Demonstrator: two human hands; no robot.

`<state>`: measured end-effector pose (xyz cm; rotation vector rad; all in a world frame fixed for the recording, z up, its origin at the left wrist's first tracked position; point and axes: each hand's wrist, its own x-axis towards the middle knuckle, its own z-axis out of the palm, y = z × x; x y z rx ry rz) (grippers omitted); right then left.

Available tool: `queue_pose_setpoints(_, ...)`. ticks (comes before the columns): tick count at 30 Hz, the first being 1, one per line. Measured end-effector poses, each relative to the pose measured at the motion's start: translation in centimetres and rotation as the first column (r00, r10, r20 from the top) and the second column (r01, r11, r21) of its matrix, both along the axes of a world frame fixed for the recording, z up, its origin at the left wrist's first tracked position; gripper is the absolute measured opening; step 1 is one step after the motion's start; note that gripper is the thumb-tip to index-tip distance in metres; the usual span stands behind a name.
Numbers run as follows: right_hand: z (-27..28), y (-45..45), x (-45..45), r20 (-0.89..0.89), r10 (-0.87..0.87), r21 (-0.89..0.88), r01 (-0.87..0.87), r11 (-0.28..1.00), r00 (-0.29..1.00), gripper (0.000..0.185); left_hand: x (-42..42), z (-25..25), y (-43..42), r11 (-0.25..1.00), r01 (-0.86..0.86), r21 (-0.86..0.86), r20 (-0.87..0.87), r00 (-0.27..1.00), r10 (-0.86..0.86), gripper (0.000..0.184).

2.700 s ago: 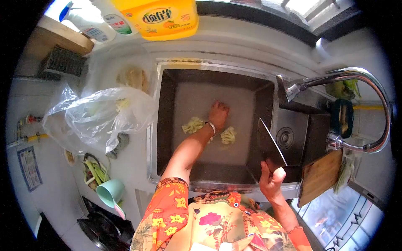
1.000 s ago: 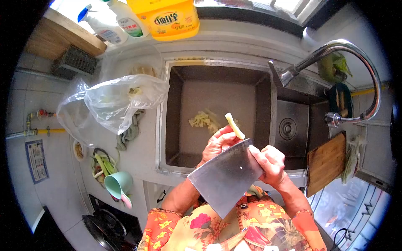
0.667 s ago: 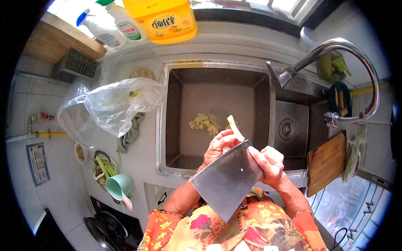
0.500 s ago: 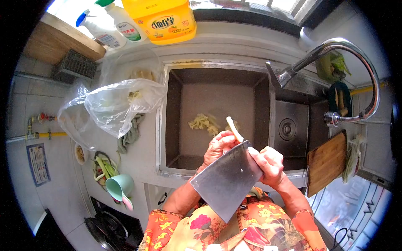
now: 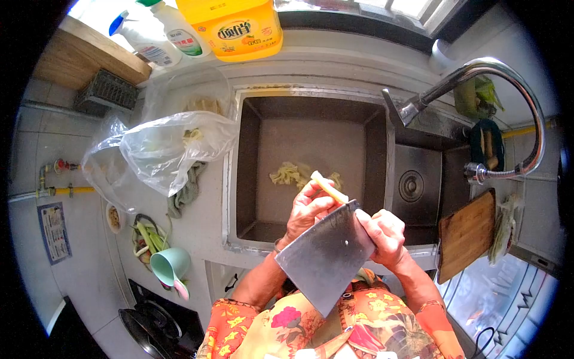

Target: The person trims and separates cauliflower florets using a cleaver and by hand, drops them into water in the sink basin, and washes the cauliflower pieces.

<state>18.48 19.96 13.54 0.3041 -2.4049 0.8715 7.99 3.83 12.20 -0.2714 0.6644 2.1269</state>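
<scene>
My left hand (image 5: 306, 209) is closed around a pale, slim vegetable stalk (image 5: 327, 187), whose exact kind I cannot make out. The stalk slants over the front part of the large sink basin (image 5: 314, 134). In my right hand (image 5: 385, 236) is a wide-bladed cleaver (image 5: 326, 257), gripped near its upper right corner. Its broad dark blade hangs toward my body, and its top corner meets the lower end of the stalk. Below my hands, pale vegetable peelings (image 5: 289, 174) lie on the basin floor, partly hidden by my left hand.
Right of the basin are a smaller sink with a drain (image 5: 411, 186), a curved faucet (image 5: 505, 66) and a wooden cutting board (image 5: 467, 234). A clear plastic bag (image 5: 161, 152), a grey cloth (image 5: 188, 192) and a mint cup (image 5: 169, 264) stand or lie to the left.
The stalk has tipped further left and lies lower across the fingers of my left hand, which has shifted slightly. The cleaver and my right hand have hardly moved.
</scene>
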Motion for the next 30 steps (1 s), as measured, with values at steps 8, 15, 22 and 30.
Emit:
queue_pose_setpoints(8,-0.5,-0.1,-0.1,0.026,0.011,-0.005,-0.011,1.000,1.000,0.037,-0.5,-2.0,-0.7,0.998,0.010,-0.059,-0.380,0.925,-0.032,0.019)
queue_pose_setpoints(15,-0.4,0.0,0.2,0.034,-0.005,-0.005,0.006,1.000,0.999,0.037,-0.5,-1.5,-0.5,0.999,-0.036,-0.003,-0.251,0.967,0.034,0.016)
queue_pose_setpoints(22,-0.3,0.0,-0.2,0.014,-0.002,-0.008,0.002,1.000,1.000,0.039,-0.3,-1.2,-0.7,0.999,0.034,0.002,-0.120,0.992,-0.033,0.017)
queue_pose_setpoints(30,-0.2,-0.1,-0.4,0.022,0.017,-0.019,-0.017,1.000,1.000,0.040,-0.1,-0.7,-0.2,0.991,0.029,-0.129,-0.090,0.995,-0.041,0.030)
